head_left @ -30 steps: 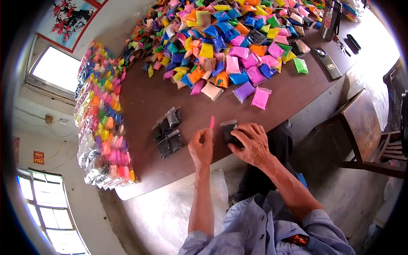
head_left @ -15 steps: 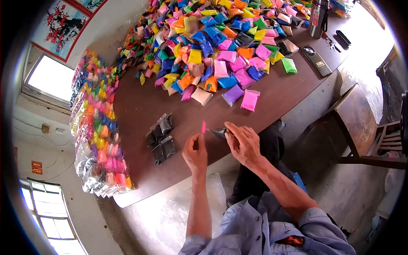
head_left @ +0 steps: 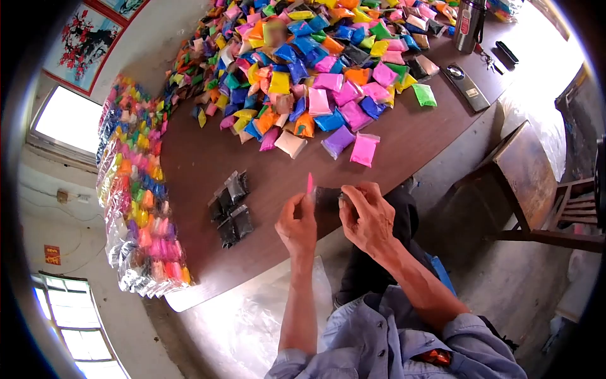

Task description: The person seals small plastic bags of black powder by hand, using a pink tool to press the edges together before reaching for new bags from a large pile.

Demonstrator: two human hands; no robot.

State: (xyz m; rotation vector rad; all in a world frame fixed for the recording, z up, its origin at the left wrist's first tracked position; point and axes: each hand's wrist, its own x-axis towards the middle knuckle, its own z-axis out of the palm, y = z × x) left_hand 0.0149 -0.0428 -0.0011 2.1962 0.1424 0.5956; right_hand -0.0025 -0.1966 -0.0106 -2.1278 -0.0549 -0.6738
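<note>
My left hand [head_left: 297, 224] is closed, thumb and fingers pinched on a slim pink pointed piece [head_left: 310, 182] that sticks up above the fingertips. Beside it, my right hand [head_left: 368, 216] grips a small black packet [head_left: 326, 197] by its right end. The packet stretches across the gap between both hands, its other end right at the left fingertips. On the brown table [head_left: 252, 170], left of my hands, lie several black packets [head_left: 231, 207] in a small cluster.
A large heap of colourful packets [head_left: 328, 82] covers the far part of the table. Bagged packets [head_left: 142, 189] line the left edge. At the right lie a flask [head_left: 467, 25], a flat dark box [head_left: 468, 87] and keys [head_left: 488, 60]. A wooden stool [head_left: 521, 174] stands beyond the table edge.
My left hand has moved slightly right, closing on the black packet's near end. The packet now lies flatter between the hands. The view has shifted a little.
</note>
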